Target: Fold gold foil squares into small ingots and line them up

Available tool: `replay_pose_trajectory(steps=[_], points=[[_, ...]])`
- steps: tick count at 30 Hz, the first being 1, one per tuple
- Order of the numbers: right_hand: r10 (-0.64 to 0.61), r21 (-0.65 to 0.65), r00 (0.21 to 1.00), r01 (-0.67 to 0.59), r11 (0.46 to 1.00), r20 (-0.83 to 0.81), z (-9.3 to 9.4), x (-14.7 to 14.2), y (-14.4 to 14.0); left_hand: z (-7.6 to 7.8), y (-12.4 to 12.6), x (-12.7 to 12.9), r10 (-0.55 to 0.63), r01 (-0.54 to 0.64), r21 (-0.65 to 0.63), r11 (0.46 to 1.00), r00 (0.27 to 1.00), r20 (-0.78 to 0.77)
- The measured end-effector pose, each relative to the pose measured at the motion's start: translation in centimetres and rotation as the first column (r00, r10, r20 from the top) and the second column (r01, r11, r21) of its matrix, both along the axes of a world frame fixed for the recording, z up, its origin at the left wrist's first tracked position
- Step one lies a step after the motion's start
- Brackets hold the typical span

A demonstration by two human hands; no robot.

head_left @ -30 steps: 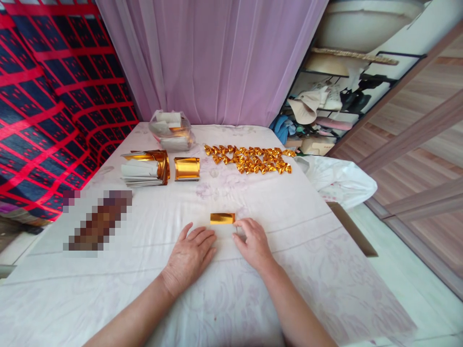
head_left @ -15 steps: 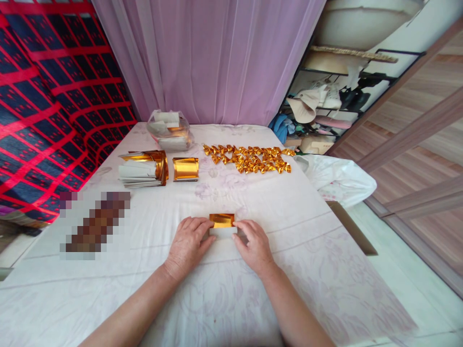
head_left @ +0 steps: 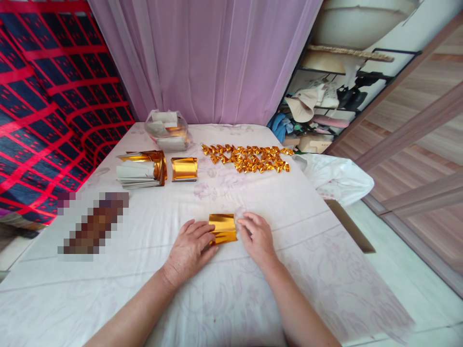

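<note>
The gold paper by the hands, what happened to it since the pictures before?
The gold paper shows more shiny gold now; the white flap seen a moment ago is gone. The left hand slid in onto its left edge, and the right hand stays at its right edge. The folded gold pieces and stacks did not move.

gold sheet (head_left: 223,228): white strip gone, taller, all gold | left hand (head_left: 190,250): fingers moved onto it

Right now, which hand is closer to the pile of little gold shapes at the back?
Right. The right hand sits below the pile of little gold shapes; the left hand lies farther to the left.
</note>
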State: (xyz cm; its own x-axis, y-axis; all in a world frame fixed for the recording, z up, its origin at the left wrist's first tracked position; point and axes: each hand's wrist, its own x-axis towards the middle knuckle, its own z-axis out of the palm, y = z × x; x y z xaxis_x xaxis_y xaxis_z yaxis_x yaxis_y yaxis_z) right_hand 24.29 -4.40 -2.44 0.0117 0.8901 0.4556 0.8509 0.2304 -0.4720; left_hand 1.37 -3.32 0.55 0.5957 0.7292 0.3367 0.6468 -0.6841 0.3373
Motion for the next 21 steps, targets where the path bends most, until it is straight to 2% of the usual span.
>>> replay_pose_trajectory(steps=[9, 21], points=[[0.004, -0.083, 0.999, 0.0, 0.997, 0.046, 0.2, -0.3, 0.2, 0.1, -0.2, 0.0, -0.023, 0.022, -0.036, 0.999, 1.0, -0.007], [0.058, -0.122, 0.986, -0.077, 0.99, -0.155, 1.0, -0.4, 0.5, -0.1, -0.1, 0.2, -0.003, 0.002, -0.048, 0.999, 1.0, -0.027]])
